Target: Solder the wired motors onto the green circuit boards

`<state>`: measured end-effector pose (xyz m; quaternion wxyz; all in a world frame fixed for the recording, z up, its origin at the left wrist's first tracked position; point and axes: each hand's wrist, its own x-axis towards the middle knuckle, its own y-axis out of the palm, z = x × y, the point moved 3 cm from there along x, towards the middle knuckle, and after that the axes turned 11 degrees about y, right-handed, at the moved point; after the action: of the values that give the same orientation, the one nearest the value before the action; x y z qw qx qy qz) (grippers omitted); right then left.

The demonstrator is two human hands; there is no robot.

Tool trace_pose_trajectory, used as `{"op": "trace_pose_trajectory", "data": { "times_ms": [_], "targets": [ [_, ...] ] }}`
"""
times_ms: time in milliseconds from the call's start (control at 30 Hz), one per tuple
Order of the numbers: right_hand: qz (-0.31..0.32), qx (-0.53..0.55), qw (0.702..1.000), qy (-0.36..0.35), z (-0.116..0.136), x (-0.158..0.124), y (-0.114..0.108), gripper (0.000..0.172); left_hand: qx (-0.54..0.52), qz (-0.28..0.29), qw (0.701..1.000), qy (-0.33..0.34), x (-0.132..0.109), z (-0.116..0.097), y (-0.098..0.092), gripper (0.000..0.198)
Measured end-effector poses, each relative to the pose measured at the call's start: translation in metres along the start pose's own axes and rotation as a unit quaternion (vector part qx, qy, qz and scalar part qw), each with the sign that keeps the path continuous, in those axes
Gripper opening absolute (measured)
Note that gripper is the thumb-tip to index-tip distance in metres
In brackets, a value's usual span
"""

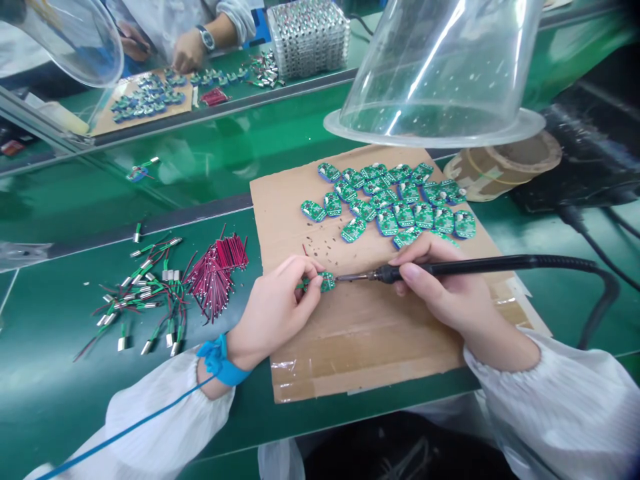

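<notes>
My left hand (283,300), a blue strap at its wrist, pinches a small green circuit board (327,282) over the cardboard sheet (345,333). In my right hand (440,287) is a black-handled soldering iron (460,267), its metal tip pointing left and meeting the board's right edge. A short red wire stands up near my left fingers. Several green boards with blue undersides (385,222) lie on the cardboard's upper half. Left of the sheet are a pile of red wires (217,277) and several metal parts with green and red leads (145,290).
A clear plastic funnel (440,73) hangs above the boards. Behind it stand a cardboard roll (503,167) and a dark device (590,133). Across a green divider (210,160), another person's hands (189,52) work near more boards.
</notes>
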<state>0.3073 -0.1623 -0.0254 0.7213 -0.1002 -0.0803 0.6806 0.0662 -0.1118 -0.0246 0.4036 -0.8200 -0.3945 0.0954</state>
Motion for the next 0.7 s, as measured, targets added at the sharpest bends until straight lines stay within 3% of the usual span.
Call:
{"op": "trace_pose_trajectory", "data": {
  "times_ms": [267, 700],
  "targets": [
    [-0.035, 0.055, 0.998, 0.025, -0.0063, -0.0015, -0.0029, 0.022, 0.004, 0.001, 1.0, -0.001, 0.0, 0.001, 0.0004, 0.009],
    [-0.032, 0.052, 0.998, 0.027, -0.0077, -0.0014, -0.0033, 0.019, 0.002, 0.001, 1.0, -0.006, -0.0001, 0.0015, 0.0009, 0.008]
  ]
}}
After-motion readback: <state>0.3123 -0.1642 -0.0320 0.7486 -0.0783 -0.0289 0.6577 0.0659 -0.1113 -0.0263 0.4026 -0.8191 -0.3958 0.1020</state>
